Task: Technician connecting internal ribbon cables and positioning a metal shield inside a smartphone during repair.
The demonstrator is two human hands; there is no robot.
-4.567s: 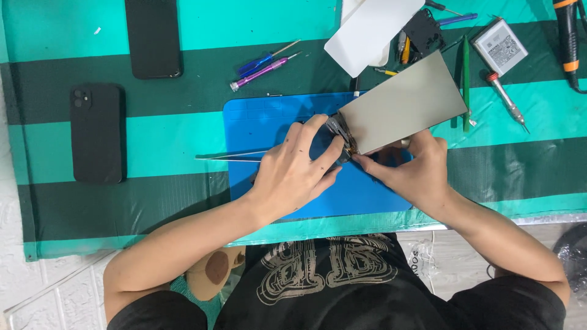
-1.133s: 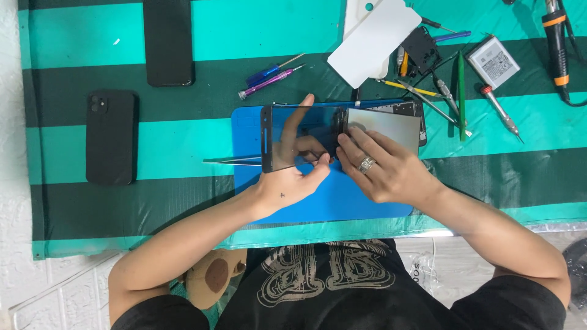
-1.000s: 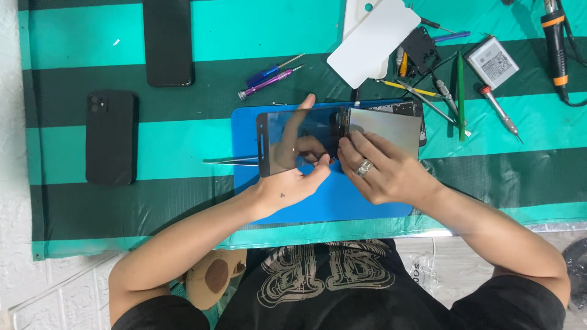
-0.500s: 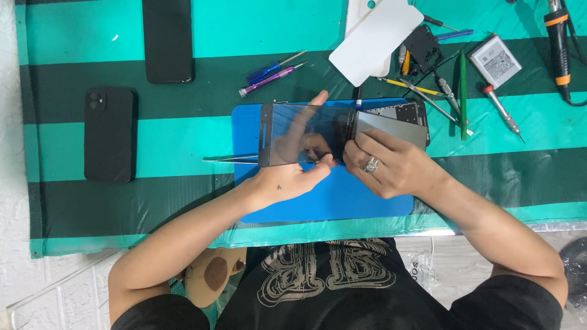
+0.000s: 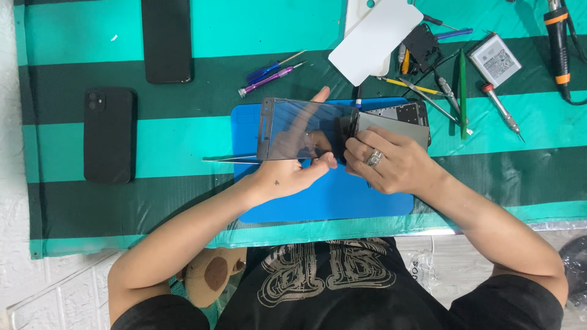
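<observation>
Over a blue work mat (image 5: 342, 195), my left hand (image 5: 293, 171) holds up a thin, see-through dark screen panel (image 5: 306, 125); its fingers show through the glass. My right hand (image 5: 391, 162), with a ring on one finger, presses on the grey metal phone frame (image 5: 397, 122) lying at the mat's upper right. The panel and the frame meet near my fingertips. A pair of metal tweezers (image 5: 229, 160) lies just left of the mat's edge.
Two black phones (image 5: 110, 134) (image 5: 166, 40) lie at the left on the green striped cloth. Blue and purple screwdrivers (image 5: 272, 73), a white back cover (image 5: 373, 36), a battery (image 5: 494, 60), several hand tools (image 5: 452, 91) and an orange-banded iron (image 5: 559, 36) lie at the back right.
The panel, earlier tilted up over the frame on the right, has swung open to the left and now stands away from the frame. My right hand shifted onto the frame.
</observation>
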